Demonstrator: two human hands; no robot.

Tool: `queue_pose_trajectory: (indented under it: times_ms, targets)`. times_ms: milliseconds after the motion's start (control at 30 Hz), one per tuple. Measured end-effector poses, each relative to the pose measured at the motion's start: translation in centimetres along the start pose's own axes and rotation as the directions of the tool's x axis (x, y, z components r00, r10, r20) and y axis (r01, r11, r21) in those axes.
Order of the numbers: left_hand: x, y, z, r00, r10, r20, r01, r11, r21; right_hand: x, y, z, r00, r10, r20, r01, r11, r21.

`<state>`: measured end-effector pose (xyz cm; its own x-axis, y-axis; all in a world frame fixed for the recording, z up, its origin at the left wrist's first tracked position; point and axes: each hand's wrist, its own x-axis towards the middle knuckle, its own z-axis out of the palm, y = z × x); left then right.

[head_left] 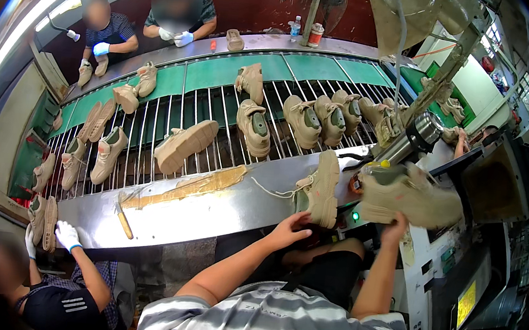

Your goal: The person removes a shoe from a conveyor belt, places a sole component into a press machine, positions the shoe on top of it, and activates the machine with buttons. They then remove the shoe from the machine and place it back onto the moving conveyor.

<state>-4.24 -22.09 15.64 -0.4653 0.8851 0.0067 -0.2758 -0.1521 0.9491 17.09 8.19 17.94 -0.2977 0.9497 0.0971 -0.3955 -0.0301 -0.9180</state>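
My left hand is at the front edge of the metal bench, thumb and fingers apart, fingertips at the heel end of a beige lace-up shoe. That shoe points away from me, and its pale lace trails left over the bench. To the right, my right hand grips another beige shoe from below. This shoe is raised, lies sideways with its toe to the right, and is smeared by motion. Some of the right fingers are hidden behind its sole.
Several beige shoes stand on the rod conveyor beyond the bench. A knife and brown tape lie on the bench. A metal flask stands behind the raised shoe. A gloved co-worker handles shoes at left; two people are across the line.
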Motion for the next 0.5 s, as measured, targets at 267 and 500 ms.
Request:
queue_pose_trajectory:
  times_ms: [267, 500]
  targets:
    - [-3.2, 5.5, -13.0, 0.891, 0.026, -0.454, -0.242, 0.872, -0.426, -8.2, -5.3, 22.0, 0.430, 0.351, 0.832, 0.380, 0.765, -0.520]
    - [-12.5, 1.8, -21.5, 0.643, 0.275, -0.715, 0.022, 0.926, 0.376, -2.8, 8.2, 10.9, 0.899, 0.336, 0.280, -0.041, 0.701, -0.712]
